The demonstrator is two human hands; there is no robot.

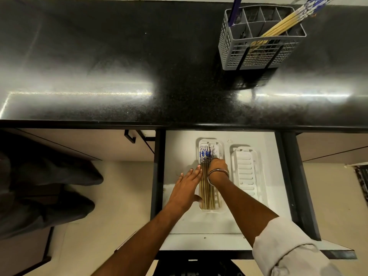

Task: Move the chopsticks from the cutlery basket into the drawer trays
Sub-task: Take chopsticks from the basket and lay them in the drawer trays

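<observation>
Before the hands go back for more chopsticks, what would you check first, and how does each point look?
1. Chopsticks lie flat inside the left tray: ok.
2. Left hand is free: ok, fingers straight against the tray's side.
3. Right hand has let go: cannot tell, it rests on the patterned ends and its fingers are hidden.
4. Right tray has room: ok, nothing shows in it.
5. More chopsticks remain in the cutlery basket on the counter: ok, a bundle leans there.
6. Drawer is pulled open enough: ok, both trays are exposed.
</observation>
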